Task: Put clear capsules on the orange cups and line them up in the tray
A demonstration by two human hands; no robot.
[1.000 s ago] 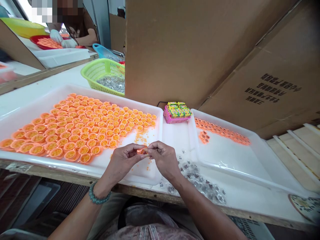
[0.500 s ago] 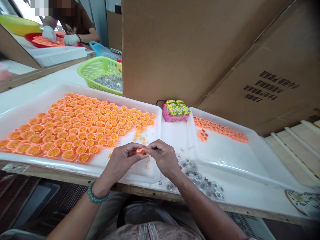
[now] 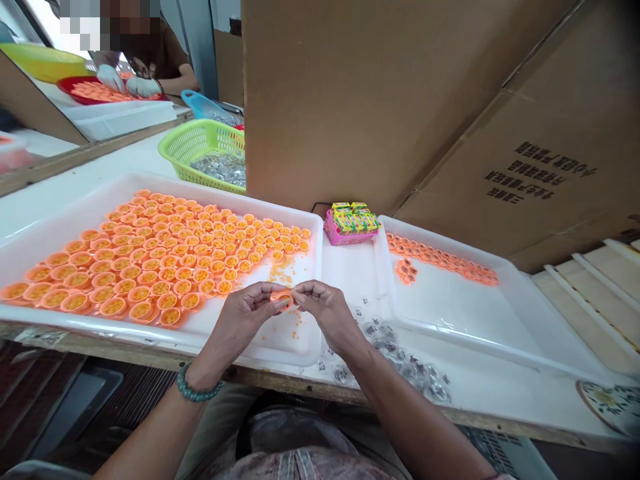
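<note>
My left hand (image 3: 246,313) is closed around a small orange plastic cup (image 3: 283,299), held between thumb and fingers above the left white tray (image 3: 311,341). From the other side my right hand (image 3: 327,313) pinches the cup's edge, thumb against forefinger. The fingers partly cover the cup, so its inside hardly shows. Several rows of similar orange cups (image 3: 143,293) with yellow bits inside fill the tray's left part. Loose yellow bits (image 3: 283,273) are scattered on its bottom. Beside my right forearm lies a heap of small clear plastic pieces (image 3: 395,353) with dark marks.
The right white tray (image 3: 460,313) has orange pieces (image 3: 445,259) along its back. A pink basket (image 3: 350,237) of yellow-green packets stands between the trays. Tall cardboard (image 3: 375,100) walls the back. Behind left are a green basket (image 3: 175,150) and a gloved co-worker (image 3: 175,57).
The cup between my hands has tilted, and the dark spot seen in it before is now mostly out of sight. The co-worker's gloved hands have moved closer together.
</note>
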